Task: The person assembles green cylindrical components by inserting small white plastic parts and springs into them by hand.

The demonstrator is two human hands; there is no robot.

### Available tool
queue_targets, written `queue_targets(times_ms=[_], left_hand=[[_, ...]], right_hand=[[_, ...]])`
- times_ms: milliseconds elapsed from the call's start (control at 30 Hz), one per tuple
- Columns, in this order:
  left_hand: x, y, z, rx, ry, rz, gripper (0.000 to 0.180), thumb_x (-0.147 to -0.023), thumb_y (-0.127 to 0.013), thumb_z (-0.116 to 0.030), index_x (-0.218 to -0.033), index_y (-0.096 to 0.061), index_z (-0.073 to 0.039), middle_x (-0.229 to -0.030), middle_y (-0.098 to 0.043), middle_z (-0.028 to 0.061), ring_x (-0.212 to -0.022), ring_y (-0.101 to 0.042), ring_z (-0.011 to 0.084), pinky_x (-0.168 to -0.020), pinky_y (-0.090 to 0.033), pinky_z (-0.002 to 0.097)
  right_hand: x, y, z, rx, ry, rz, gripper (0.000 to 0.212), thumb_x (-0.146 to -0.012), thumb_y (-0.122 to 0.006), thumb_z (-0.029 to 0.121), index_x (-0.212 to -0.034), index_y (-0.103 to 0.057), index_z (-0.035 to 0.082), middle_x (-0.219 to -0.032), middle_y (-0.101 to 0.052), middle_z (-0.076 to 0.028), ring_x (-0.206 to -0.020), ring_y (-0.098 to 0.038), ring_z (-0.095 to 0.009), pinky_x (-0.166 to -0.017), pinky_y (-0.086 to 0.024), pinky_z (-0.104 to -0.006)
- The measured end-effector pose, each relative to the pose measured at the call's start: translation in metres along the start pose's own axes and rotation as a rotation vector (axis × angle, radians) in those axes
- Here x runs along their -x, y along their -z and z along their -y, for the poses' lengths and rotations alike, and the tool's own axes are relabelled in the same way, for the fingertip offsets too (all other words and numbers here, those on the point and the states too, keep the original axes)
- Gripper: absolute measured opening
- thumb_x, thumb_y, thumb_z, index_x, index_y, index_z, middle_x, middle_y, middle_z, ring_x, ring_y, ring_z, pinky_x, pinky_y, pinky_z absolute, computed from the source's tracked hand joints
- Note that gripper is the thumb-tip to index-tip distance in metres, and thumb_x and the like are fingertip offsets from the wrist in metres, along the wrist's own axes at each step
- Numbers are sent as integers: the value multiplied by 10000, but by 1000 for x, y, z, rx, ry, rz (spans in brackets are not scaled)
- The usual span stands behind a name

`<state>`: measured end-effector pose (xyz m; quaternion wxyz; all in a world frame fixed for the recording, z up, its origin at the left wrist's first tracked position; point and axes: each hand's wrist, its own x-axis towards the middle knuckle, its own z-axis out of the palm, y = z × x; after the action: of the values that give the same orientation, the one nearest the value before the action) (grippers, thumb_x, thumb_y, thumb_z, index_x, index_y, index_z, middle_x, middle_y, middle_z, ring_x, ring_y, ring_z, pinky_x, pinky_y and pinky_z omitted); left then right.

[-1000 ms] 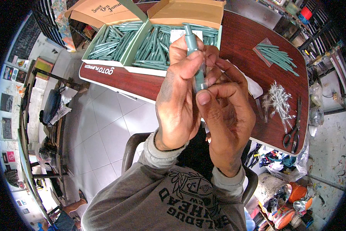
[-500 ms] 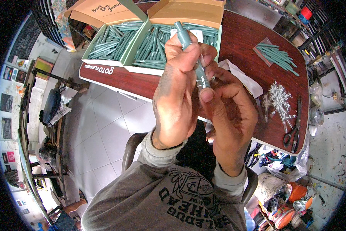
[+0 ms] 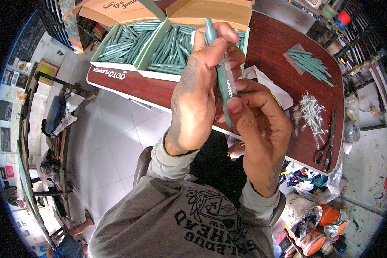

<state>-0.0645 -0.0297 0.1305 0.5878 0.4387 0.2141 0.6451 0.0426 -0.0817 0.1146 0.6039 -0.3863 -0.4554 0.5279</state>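
Note:
A teal click pen (image 3: 222, 79) stands slanted in front of me, its push button at the top and its narrow tip end low down. My left hand (image 3: 193, 90) is closed round the upper part, with the thumb pressed along the barrel near the button. Lower on the barrel, my right hand (image 3: 262, 124) pinches it between thumb and fingers. White print shows on the barrel between the two hands. Part of the pen is hidden behind the left thumb and fingers. Behind the hands, two open cardboard boxes (image 3: 116, 65) hold many similar teal pens.
On the dark red table (image 3: 275, 43), several teal pens (image 3: 309, 64) lie on a clear plastic bag. A heap of thin white sticks (image 3: 311, 114) and black-handled scissors (image 3: 326, 152) lie at the right edge. White paper or cloth (image 3: 273, 88) sits behind my right hand.
The pen has turned so that more of its length shows, including its lower end. Its button end has moved slightly right and up. My right hand has shifted a little right.

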Motion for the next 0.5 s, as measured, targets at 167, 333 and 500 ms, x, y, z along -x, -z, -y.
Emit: queue_targets(times_ms=[167,333,500], left_hand=[[-2,0,3,61,-19,84,277,-969,-405,-352,-1092,-453,-108,-865,-374,0,-781,-355,97,-692,-311,239],[-2,4,-1,215,52,133,311,-959,-404,-367,-1120,-462,-106,-860,-368,-9,-768,-339,85,-694,-297,227],[-1,-5,-2,119,-15,85,386,-957,-391,-386,-1181,-469,-82,-849,-377,-7,-766,-345,85,-690,-304,228]], right_hand=[[-1,-1,0,54,18,2,133,-867,-693,-15,-954,-592,-6,-1142,-573,-77,-847,-618,-105,-714,-508,-241],[0,-4,3,15,-5,-10,139,-868,-697,-6,-954,-588,2,-1112,-575,-60,-845,-636,-109,-688,-521,-239],[-1,0,-3,18,2,26,121,-882,-690,11,-943,-586,10,-1046,-578,-42,-845,-625,-92,-680,-507,-224]])
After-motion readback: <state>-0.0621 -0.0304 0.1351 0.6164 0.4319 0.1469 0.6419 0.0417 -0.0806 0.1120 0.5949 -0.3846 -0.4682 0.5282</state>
